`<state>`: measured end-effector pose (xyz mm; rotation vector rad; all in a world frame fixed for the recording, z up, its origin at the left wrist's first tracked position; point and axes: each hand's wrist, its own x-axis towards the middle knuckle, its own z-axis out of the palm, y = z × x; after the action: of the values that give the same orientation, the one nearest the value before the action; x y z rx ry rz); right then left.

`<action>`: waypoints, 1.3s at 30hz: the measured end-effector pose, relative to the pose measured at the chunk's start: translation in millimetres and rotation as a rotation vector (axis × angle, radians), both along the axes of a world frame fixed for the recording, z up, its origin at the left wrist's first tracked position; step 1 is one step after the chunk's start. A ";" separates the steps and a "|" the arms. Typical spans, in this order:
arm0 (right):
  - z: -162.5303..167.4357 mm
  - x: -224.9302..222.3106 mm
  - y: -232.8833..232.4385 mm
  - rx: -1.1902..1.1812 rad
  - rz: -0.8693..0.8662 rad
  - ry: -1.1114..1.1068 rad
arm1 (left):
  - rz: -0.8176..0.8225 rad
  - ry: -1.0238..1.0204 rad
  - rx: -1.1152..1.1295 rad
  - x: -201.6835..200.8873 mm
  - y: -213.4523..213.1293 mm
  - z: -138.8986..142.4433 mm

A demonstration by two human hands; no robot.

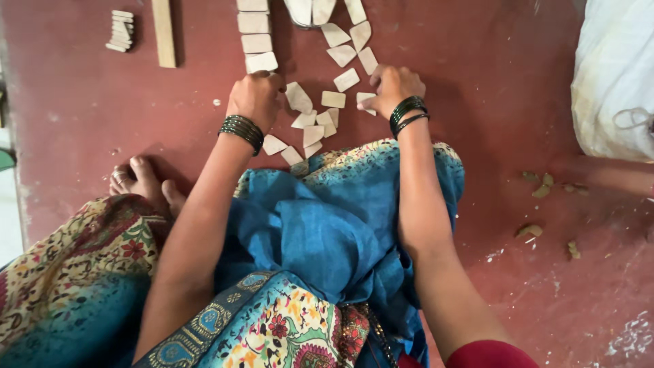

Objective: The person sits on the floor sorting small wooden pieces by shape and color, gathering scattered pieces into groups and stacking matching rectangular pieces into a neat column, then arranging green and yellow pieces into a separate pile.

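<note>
The pale flat pieces (320, 119) lie scattered on the red floor (497, 75) in the gap between the 2 hands and just ahead of the knuckles, so both hands reach forward and inward to get at them. The loose scatter runs as a band from near the wrists away from the person, its long axis pointing straight ahead, and it ends at a heap of larger pieces (310, 10) at the far edge of view.

The left hand (257, 95) is curled knuckles-up, its fingertips tucked down next to a squarish piece (261, 62), the nearest of a neat column of 4 blocks (254, 31) stretching away from it; whether it pinches anything I cannot tell. The right hand (392, 85) is also curled, fingers bent onto a small piece (366, 99) at its inner side, apparently touching it.

Both hands sit about equally close to the scatter. Far out beyond the left hand lie a wooden strip (163, 33) and a small stack of chips (120, 31).
</note>
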<state>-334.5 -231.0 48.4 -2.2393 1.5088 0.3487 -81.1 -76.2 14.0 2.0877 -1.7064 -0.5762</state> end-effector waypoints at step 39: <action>-29.6 48.7 -120.6 0.574 -0.466 -1.528 | 0.448 1.312 -0.364 57.6 -152.2 4.5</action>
<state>-285.8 -351.6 18.9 -0.9934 0.7733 -0.8048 -23.5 -228.4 18.5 1.1916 -0.5056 -1.0366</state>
